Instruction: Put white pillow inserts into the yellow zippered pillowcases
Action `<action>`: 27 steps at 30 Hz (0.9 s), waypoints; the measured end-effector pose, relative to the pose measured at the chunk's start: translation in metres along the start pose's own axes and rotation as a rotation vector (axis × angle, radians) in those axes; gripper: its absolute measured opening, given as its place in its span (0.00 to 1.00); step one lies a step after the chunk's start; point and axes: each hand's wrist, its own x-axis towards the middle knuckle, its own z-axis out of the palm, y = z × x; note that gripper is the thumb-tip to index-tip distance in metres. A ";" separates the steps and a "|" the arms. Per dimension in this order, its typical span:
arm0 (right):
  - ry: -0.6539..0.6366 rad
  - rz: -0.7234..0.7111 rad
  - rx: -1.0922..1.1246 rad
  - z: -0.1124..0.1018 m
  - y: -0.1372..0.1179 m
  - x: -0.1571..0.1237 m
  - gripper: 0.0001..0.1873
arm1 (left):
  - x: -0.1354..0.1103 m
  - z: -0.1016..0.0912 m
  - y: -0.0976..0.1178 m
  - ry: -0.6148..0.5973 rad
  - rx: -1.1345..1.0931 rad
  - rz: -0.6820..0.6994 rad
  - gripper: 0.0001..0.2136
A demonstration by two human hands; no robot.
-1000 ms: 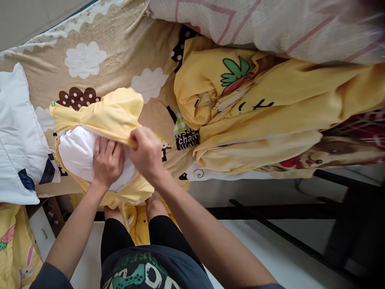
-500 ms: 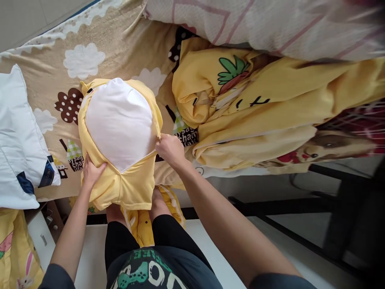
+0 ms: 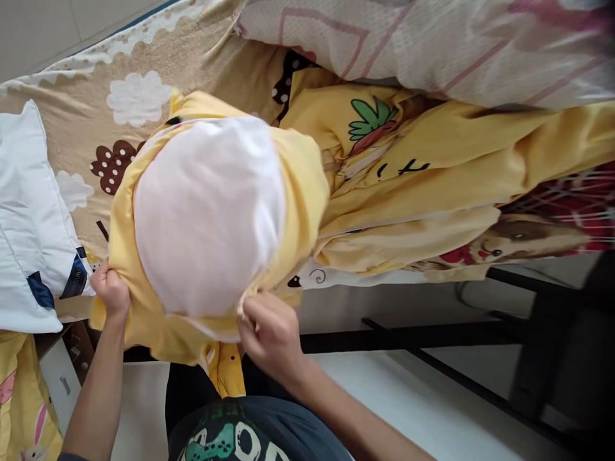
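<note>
So the near edge of the bed (image 3: 211, 54) ran right under the bundle, and the yellow cover (image 3: 305, 186) hung out past it toward the person's lap. Beyond the bundle, the tan sheet stretched back to its wavy white border, so most of the room to move was that way. The sides were tighter: white pillows (image 3: 29, 205) just left of the left hand, a heap of yellow bedding (image 3: 446, 173) overlapped by the cover on the right, and a big pink-and-white bundle (image 3: 375, 48) at the back right.

Compared with half a second earlier, the left grip (image 3: 111, 287) had gone outward to the left and the right grip (image 3: 273, 333) had dropped from the side of the opening to its near right part. The whole bundle looked bigger in view and blurrier, and it hid the near-left end of that yellow heap.

Both grips were closed tight on the yellow cover: left one fisted around its near left part, right one pinching the rim of the opening. The white filling (image 3: 206, 218) sat inside the cover, bulging out of the opening between the two grips and mostly beyond them. Can't tell if the right fingers had caught any of it too.
</note>
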 end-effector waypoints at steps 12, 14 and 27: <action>-0.291 0.173 -0.045 0.025 0.047 -0.055 0.17 | -0.005 0.036 -0.038 -0.578 0.453 0.423 0.22; -0.169 0.264 -0.152 0.019 0.095 -0.026 0.16 | -0.019 0.047 -0.048 -0.575 0.516 0.449 0.29; -0.212 0.400 -0.433 0.067 0.142 0.089 0.21 | 0.009 0.127 0.027 -0.389 0.555 0.806 0.15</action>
